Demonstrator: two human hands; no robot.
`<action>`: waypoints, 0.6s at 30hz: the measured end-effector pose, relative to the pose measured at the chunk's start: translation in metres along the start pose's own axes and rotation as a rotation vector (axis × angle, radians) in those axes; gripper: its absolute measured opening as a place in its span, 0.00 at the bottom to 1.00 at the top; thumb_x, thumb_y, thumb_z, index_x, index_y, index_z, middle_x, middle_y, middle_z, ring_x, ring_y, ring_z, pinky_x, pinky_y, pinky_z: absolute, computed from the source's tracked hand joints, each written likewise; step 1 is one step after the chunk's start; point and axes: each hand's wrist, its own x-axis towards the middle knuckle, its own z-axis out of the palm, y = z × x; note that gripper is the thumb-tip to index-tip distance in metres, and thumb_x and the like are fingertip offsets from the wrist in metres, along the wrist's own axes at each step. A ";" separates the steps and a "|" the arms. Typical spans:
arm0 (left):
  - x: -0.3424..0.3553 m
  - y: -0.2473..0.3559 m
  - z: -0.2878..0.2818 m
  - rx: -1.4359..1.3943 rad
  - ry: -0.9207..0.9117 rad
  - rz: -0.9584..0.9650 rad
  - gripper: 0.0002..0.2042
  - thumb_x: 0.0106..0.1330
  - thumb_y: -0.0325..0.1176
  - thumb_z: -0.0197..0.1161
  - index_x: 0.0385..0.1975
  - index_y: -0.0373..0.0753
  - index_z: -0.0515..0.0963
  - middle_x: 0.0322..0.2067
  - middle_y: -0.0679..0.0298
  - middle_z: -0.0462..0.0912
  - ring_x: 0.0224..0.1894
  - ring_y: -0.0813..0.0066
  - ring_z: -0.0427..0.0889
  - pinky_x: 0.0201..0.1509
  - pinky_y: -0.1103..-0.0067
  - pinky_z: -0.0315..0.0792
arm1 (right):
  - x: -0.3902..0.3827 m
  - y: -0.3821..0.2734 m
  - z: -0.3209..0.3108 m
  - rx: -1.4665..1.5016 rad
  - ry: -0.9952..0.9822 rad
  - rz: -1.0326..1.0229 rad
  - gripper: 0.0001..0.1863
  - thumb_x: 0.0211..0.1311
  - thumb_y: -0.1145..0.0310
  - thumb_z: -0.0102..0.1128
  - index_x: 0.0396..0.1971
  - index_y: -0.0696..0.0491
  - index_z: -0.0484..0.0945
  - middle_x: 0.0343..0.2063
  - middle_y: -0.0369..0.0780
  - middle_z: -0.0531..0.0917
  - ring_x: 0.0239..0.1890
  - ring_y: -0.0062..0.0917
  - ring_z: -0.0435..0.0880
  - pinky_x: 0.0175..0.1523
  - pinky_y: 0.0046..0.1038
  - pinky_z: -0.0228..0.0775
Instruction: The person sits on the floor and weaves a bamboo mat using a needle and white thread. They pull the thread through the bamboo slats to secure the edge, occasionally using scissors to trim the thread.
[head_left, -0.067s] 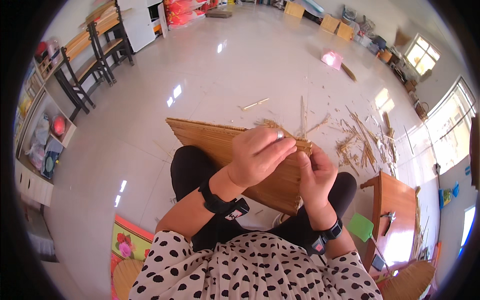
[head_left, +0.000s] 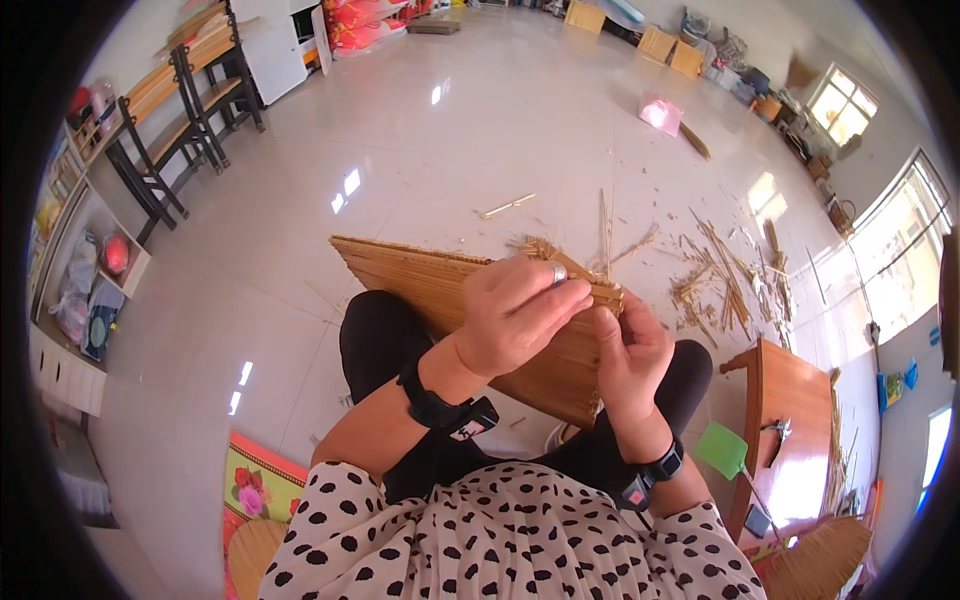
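Observation:
A stiff, tan panel of straw or reed stalks [head_left: 420,285] lies tilted across my lap, with a ridged, braided-looking far edge. My left hand [head_left: 515,310], with a ring on one finger, is closed in a pinch at that edge near the right corner. My right hand [head_left: 637,355] grips the same corner, its thumb on the near face and its fingers curled behind. A short flat straw strip [head_left: 607,294] shows at the corner between the two hands. What lies right under the left fingertips is hidden.
Loose straw stalks [head_left: 735,290] and scraps litter the floor ahead and right. A wooden stool or low table [head_left: 785,420], with pliers-like tool [head_left: 778,432] on it, stands at my right beside a green fly swatter [head_left: 721,450]. Chairs [head_left: 165,140] and shelves [head_left: 80,250] line the left.

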 end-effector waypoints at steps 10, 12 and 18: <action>-0.009 0.017 -0.006 0.008 0.091 0.079 0.12 0.50 0.28 0.74 0.35 0.40 0.83 0.30 0.69 0.76 0.26 0.73 0.78 0.26 0.78 0.68 | -0.018 -0.026 0.000 0.005 -0.007 -0.051 0.13 0.61 0.74 0.68 0.44 0.60 0.82 0.26 0.33 0.84 0.28 0.09 0.76 0.34 0.15 0.71; -0.008 0.018 -0.006 0.017 0.092 0.088 0.12 0.50 0.28 0.73 0.35 0.40 0.83 0.31 0.68 0.76 0.26 0.73 0.78 0.26 0.78 0.69 | -0.018 -0.025 0.001 -0.049 0.029 -0.093 0.12 0.61 0.74 0.68 0.43 0.59 0.83 0.25 0.34 0.84 0.26 0.09 0.76 0.33 0.15 0.70; -0.006 0.011 -0.006 0.059 0.094 0.163 0.13 0.49 0.26 0.73 0.35 0.37 0.83 0.32 0.67 0.76 0.27 0.71 0.79 0.27 0.79 0.71 | -0.009 -0.014 0.014 -0.094 0.126 -0.164 0.11 0.60 0.73 0.69 0.42 0.58 0.84 0.23 0.38 0.83 0.25 0.11 0.77 0.32 0.16 0.71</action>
